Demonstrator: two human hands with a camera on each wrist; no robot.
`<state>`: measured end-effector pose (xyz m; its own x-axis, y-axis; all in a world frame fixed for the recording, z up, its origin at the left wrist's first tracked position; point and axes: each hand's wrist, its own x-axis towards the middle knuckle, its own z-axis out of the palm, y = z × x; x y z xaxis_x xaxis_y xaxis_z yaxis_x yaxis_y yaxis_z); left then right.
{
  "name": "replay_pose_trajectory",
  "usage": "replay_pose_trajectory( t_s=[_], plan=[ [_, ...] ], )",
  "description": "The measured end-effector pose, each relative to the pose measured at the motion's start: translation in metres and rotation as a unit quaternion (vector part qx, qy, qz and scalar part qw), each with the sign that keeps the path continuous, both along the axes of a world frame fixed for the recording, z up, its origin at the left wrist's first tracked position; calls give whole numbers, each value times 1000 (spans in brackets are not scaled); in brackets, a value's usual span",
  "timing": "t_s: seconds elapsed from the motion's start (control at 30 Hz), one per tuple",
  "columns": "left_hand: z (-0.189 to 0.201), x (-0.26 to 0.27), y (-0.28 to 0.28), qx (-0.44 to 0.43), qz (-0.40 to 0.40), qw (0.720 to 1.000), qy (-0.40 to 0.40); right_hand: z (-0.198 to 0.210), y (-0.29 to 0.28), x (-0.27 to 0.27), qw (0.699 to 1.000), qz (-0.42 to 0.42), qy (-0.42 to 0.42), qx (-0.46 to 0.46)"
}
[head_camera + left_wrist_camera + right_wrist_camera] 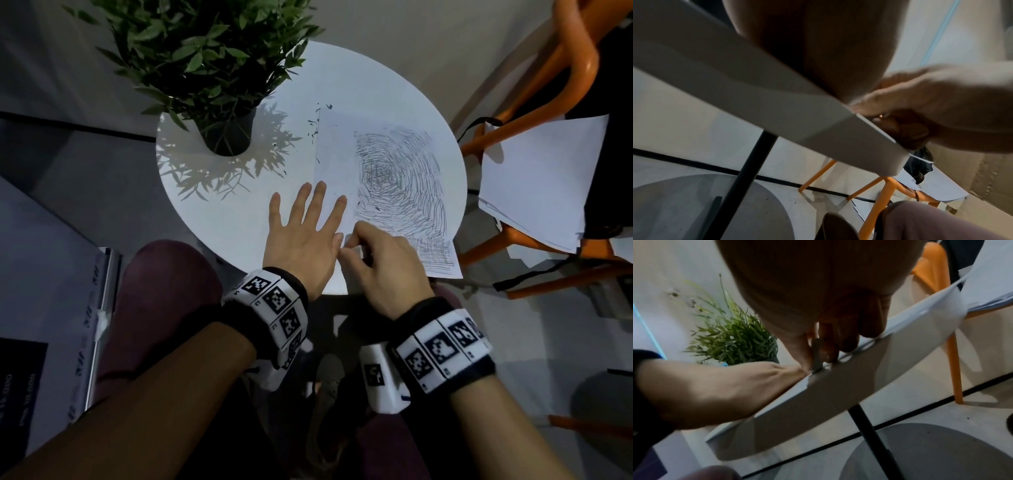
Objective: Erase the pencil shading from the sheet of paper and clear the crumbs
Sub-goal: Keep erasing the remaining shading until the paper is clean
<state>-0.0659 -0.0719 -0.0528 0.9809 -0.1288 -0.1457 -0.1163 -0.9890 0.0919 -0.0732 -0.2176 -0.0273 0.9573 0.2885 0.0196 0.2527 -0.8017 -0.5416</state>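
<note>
- Paper, a white sheet, is laid on the right half of a round white table; its near corner overhangs the table rim.
- Pencil shading is seen across the right part of the sheet, from mid-sheet down to the near edge; the left strip is bare.
- Dark crumbs are scattered along the sheet's far left edge and on the tabletop just beside it.
- The left hand is laid flat, palm down, with fingers straight and spread; its fingertips rest across the sheet's left edge.
- The right hand is placed touching the left, on the near part of the sheet. In the right wrist view, a small pale eraser is pinched between thumb and curled fingers, its lower end against the paper.
- A potted plant stands at the far left of the table, well apart from the sheet.
- An orange chair bearing loose sheets is seen to the right.
</note>
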Motion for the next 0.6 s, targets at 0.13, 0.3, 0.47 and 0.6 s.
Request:
replay_pose_trajectory(
  t_s=[0.13, 0.3, 0.47, 0.6],
  plan=[
    [0, 0, 1, 2, 0, 1000, 6, -4, -26, -4, 999, -5, -12, -44],
    [0, 0, 1, 2, 0, 1000, 9, 4, -44, -2, 996, -41, -18, -71],
    [0, 0, 1, 3, -1, 1000, 1, -3, -2, 0, 999, 25, -24, -21],
    [0, -1, 1, 0, 0, 1000, 4, -4, -29, -4, 998, -14, -31, -59]
  ],
)
